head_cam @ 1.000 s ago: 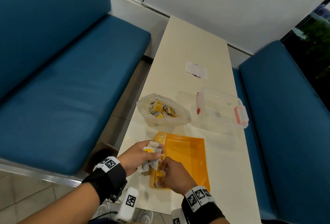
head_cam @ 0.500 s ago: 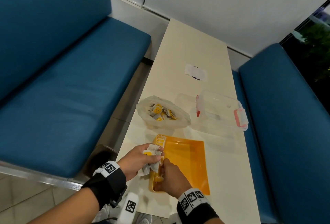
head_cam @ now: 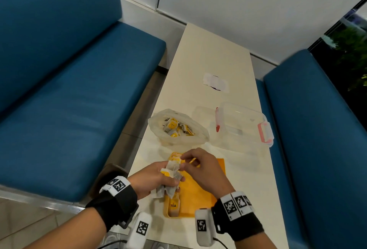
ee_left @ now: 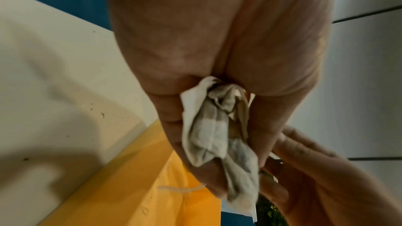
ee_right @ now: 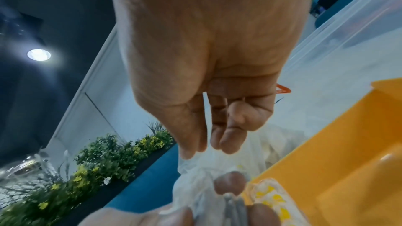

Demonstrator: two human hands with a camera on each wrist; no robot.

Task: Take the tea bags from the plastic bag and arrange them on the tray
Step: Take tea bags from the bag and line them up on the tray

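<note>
**Right hand rises to the bunch for another tea bag**

The left hand (head_cam: 154, 178) is clenched round a bunch of crumpled white paper tea bags with yellow tags (head_cam: 170, 180), held above the near left edge of the shallow orange plastic tray (head_cam: 200, 193). The right hand (head_cam: 202, 166) has lifted off the tray's near left corner, where it was pressed a second ago, and now meets the top of that bunch with thumb and forefinger drawn together on it. I judge one bag has just been laid down and the next is being picked off.

On the tray, a bag with a yellow tag reading TEA (head_cam: 173, 206) lies at the near left, and more sit at the far left corner. Beyond the tray stands the crumpled translucent plastic bag (head_cam: 178, 127), open and well stocked, so much of the task remains. A clear plastic lidded box with pink clasps (head_cam: 243, 123) is to its right on the cream table (head_cam: 214, 54).

The left wrist view shows the bunch (ee_left: 219, 137) as several bags squeezed between palm and fingers, with a loose white string (ee_left: 182, 189) over the tray; the head view shows neither clearly. The right wrist view shows the thumb tip (ee_right: 191, 149) touching thin white material, blurred.
</note>
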